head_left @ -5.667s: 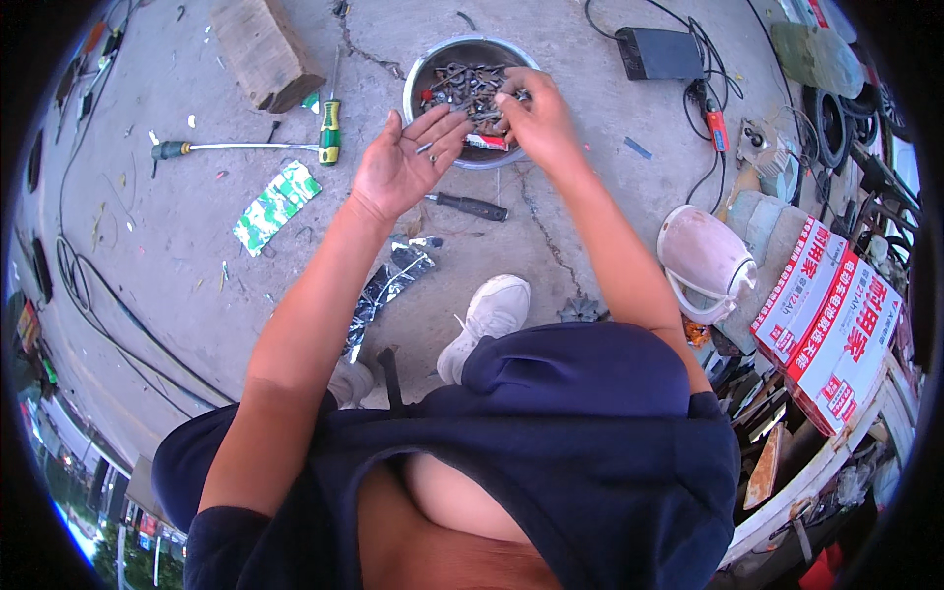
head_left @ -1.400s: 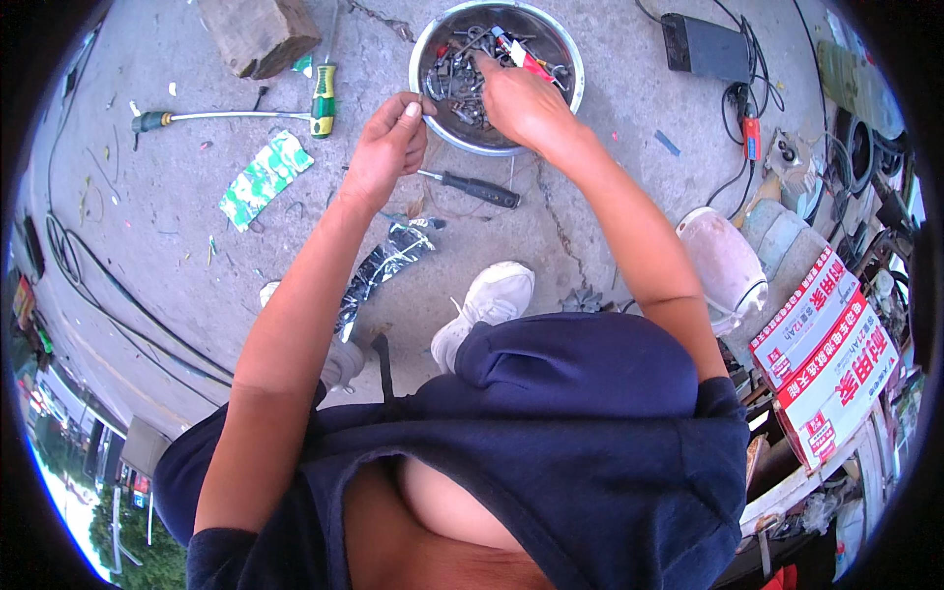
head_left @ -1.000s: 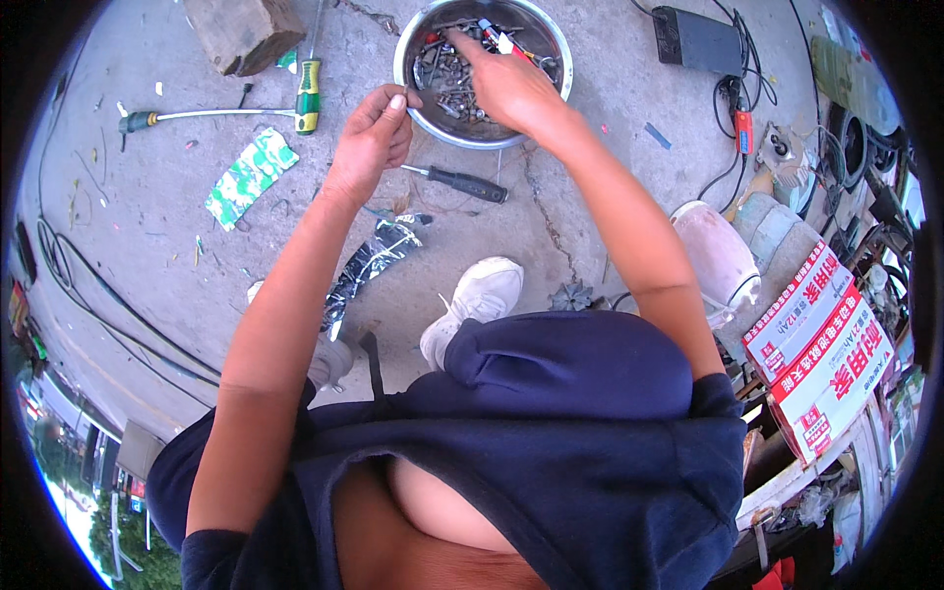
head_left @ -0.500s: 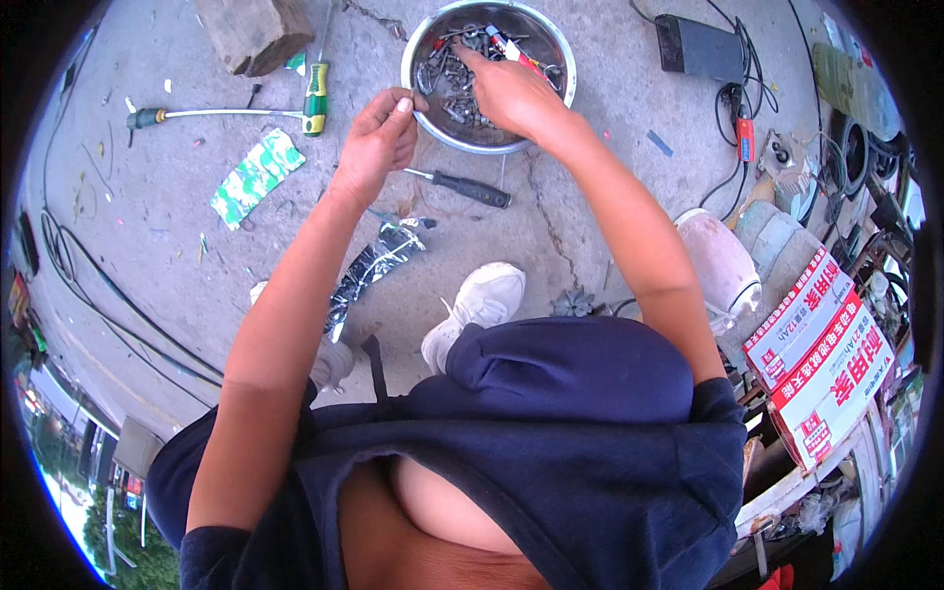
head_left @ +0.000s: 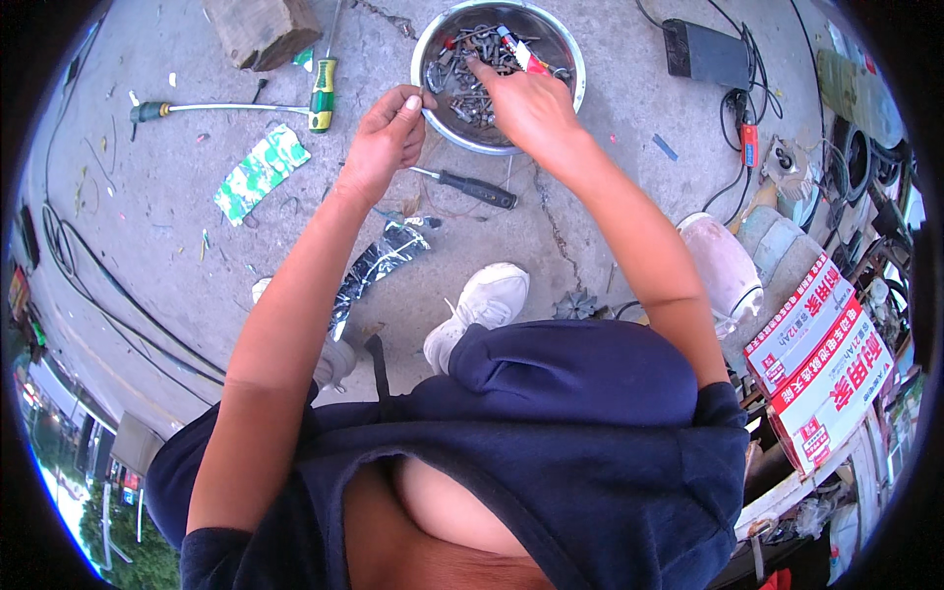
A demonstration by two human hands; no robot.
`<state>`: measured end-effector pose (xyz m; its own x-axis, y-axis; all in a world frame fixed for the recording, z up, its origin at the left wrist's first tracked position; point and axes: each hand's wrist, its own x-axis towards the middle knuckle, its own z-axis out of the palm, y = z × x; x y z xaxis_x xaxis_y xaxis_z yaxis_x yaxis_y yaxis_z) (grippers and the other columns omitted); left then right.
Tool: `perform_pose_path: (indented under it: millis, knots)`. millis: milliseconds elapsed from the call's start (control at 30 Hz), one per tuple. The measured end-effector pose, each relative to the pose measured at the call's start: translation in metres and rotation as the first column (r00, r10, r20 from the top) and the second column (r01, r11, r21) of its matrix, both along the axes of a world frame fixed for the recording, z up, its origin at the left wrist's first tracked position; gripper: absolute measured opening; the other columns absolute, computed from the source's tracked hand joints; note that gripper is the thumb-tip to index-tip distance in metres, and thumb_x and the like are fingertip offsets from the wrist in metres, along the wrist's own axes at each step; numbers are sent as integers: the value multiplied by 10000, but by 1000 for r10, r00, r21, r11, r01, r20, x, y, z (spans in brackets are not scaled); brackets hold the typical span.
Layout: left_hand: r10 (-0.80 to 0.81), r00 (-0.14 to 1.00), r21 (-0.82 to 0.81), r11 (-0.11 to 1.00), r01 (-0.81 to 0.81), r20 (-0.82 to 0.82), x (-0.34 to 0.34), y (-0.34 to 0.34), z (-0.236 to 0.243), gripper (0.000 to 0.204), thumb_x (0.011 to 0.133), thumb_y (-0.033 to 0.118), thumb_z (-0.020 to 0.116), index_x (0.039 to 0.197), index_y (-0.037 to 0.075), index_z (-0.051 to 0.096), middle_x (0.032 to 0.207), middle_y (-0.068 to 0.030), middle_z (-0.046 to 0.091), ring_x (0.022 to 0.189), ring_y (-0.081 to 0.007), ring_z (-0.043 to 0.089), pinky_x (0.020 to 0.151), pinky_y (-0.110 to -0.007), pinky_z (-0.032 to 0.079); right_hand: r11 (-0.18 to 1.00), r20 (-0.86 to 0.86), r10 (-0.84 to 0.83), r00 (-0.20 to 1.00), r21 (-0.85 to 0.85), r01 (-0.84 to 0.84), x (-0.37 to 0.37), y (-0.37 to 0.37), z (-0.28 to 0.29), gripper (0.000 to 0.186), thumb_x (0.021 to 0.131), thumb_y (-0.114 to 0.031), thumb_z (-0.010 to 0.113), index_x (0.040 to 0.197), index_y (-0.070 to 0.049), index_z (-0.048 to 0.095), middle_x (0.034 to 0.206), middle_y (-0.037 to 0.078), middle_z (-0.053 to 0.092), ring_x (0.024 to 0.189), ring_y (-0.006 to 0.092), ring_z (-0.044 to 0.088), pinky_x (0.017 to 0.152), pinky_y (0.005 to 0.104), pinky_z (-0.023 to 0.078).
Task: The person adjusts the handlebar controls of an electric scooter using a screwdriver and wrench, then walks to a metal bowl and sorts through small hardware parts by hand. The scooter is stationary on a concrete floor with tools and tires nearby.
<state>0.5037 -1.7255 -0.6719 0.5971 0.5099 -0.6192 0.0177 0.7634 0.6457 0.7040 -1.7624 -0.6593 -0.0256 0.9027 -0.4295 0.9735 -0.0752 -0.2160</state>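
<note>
A round steel bowl [head_left: 578, 93] sits on the concrete at the far middle. Loose screws, bolts and other small metal parts [head_left: 472, 103] lie in it, with a red-and-white tube [head_left: 526, 55] on top. Over the bowl, my right hand [head_left: 531, 103] reaches in with its index finger stretched down to the metal parts; its other fingers are partly hidden. My left hand [head_left: 391, 133] is at the bowl's near left rim, thumb and index finger pinched together. Whatever is between those fingertips is too small to make out. A black-handled screwdriver [head_left: 477, 190] lies on the ground just nearer than the bowl.
Left of the bowl lie a green-and-yellow-handled screwdriver [head_left: 322, 96], a long-shafted tool [head_left: 231, 108], a green-and-white wrapper [head_left: 264, 174] and a wood block [head_left: 261, 29]. A black power box [head_left: 705, 52] with cables and a red-and-white carton sheet [head_left: 821, 359] are on the right.
My right index finger has shifted slightly nearer within the bowl. My left hand keeps its pinch beside the rim. The whole view has moved a little.
</note>
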Motion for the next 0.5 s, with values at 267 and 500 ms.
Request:
perform_pose_path:
  millis: [267, 500]
  knots:
    - [1, 1000, 2, 1000, -1, 10, 0, 0, -3, 214, 1016, 250, 387, 1012, 68, 499, 589, 66, 271, 476, -37, 228, 428, -208, 193, 996, -178, -77, 981, -55, 68, 21, -3, 4, 323, 798, -89, 494, 1071, -145, 657, 877, 158, 672, 838, 333, 656, 738, 460, 509]
    - [-4, 1000, 6, 1000, 4, 7, 0, 1, -3, 214, 1014, 249, 391, 1008, 66, 500, 586, 66, 271, 476, -37, 229, 428, -206, 197, 966, -189, 129, 974, -197, -166, 11, -2, 9, 279, 784, -99, 507, 979, -146, 700, 883, 176, 666, 825, 355, 649, 721, 470, 508]
